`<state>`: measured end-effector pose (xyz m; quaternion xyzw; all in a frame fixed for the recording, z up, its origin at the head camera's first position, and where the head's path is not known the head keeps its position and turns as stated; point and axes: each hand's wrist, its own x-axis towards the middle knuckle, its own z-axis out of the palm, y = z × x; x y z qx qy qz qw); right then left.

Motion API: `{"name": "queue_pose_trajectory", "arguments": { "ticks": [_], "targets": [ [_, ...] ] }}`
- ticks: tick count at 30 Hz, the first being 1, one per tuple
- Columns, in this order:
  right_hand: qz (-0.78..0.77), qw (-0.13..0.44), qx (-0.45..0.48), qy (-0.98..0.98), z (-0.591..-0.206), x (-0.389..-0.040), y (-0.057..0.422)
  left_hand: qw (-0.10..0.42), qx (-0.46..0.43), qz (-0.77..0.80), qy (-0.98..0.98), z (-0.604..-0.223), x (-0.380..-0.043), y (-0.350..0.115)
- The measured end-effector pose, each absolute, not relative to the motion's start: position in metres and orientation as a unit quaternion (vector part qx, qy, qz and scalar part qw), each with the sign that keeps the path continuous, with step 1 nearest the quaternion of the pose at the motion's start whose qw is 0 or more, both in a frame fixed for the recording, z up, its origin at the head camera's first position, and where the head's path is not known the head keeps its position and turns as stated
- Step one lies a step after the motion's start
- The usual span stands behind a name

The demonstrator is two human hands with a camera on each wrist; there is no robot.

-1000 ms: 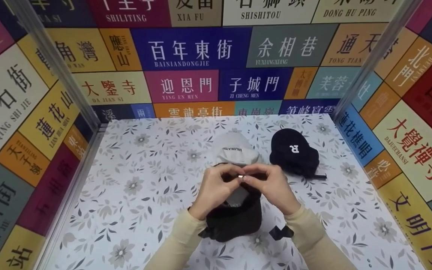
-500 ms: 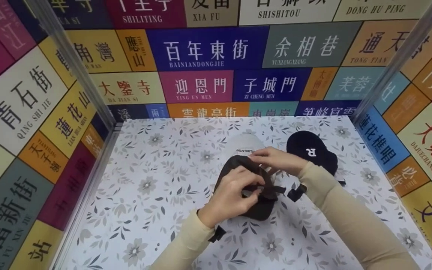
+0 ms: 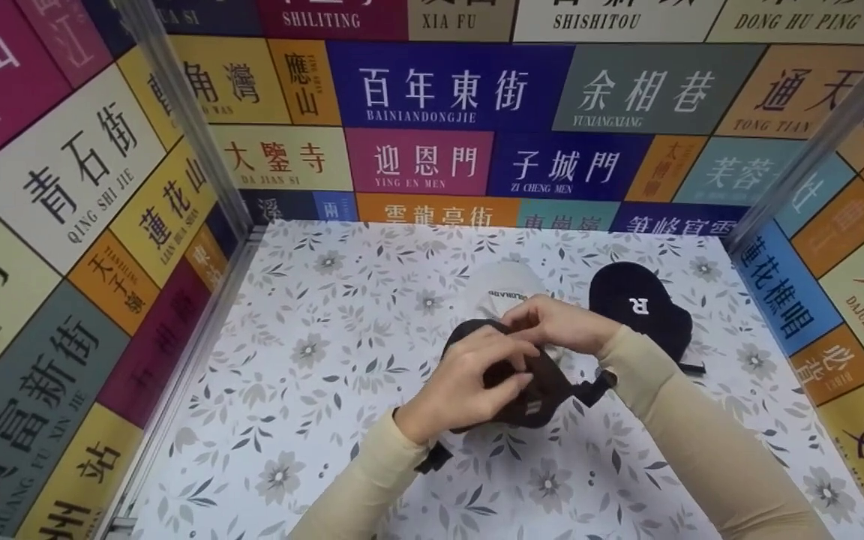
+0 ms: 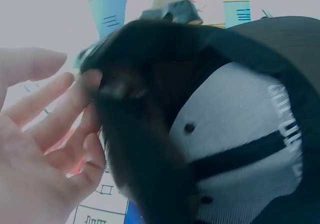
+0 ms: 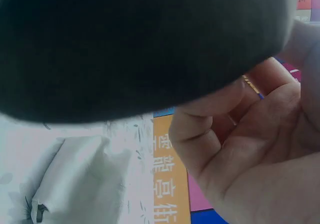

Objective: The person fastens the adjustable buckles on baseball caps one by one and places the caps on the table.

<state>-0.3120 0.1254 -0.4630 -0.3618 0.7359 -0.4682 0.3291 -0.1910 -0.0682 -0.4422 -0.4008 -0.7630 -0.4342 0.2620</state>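
A dark brown baseball cap (image 3: 544,382) is between the two hands in the head view. My right hand (image 3: 563,322) grips its far edge with curled fingers, and in the right wrist view the cap's dark underside covers the fingertips. My left hand (image 3: 469,386) is at the near left side, thumb and index finger apart. In the left wrist view a fingertip of the left hand (image 4: 55,129) touches the cap's edge, beside its inside (image 4: 235,129) with pale panels, dark seam tape and eyelets.
A white cap (image 3: 503,285) with dark lettering lies just behind the hands. Right of it sits a black cap (image 3: 638,307) marked with a white R. All are on a floral-covered table (image 3: 289,420), enclosed by colourful sign-patterned walls (image 3: 447,82).
Both hands were together pinching something small over the cap. They have since parted, and the right hand moved to the cap's far edge. The cap has been turned, and the view has shifted left.
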Motion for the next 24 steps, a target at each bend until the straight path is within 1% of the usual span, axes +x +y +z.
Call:
{"name": "queue_pose_trajectory", "arguments": {
  "ticks": [3, 5, 6, 7, 10, 12, 14, 16, 18, 21, 24],
  "targets": [
    [-0.464, 0.318, -0.364, 0.742, -0.459, -0.304, 0.128, 0.293, -0.321, -0.419, -0.797, -0.438, -0.205, -0.077],
    [-0.465, 0.313, -0.365, 0.743, -0.457, -0.299, 0.129, 0.275, -0.265, -0.386, -0.840, -0.440, -0.216, -0.084],
    [-0.462, 0.309, -0.367, 0.746, -0.456, -0.297, 0.129, 0.248, -0.248, -0.371, -0.860, -0.441, -0.221, -0.087],
    [-0.460, 0.304, -0.370, 0.747, -0.455, -0.295, 0.130, 0.209, -0.240, -0.362, -0.876, -0.442, -0.225, -0.089],
    [-0.456, 0.288, -0.369, 0.757, -0.454, -0.287, 0.132, 0.069, -0.253, -0.369, -0.891, -0.448, -0.234, -0.091],
    [-0.452, 0.278, -0.364, 0.766, -0.452, -0.282, 0.135, -0.010, -0.262, -0.395, -0.881, -0.451, -0.237, -0.090],
    [-0.451, 0.268, -0.352, 0.775, -0.446, -0.275, 0.139, -0.045, -0.265, -0.405, -0.874, -0.451, -0.238, -0.087],
    [-0.455, 0.257, -0.335, 0.784, -0.435, -0.267, 0.143, -0.043, -0.267, -0.401, -0.875, -0.448, -0.237, -0.086],
    [-0.462, 0.239, -0.320, 0.792, -0.423, -0.260, 0.148, -0.023, -0.267, -0.384, -0.884, -0.440, -0.237, -0.087],
    [-0.462, 0.183, -0.307, 0.811, -0.405, -0.252, 0.159, 0.017, -0.267, -0.336, -0.903, -0.422, -0.240, -0.095],
    [-0.467, 0.137, -0.291, 0.823, -0.397, -0.247, 0.171, 0.038, -0.260, -0.305, -0.915, -0.403, -0.249, -0.110]
  ]
}}
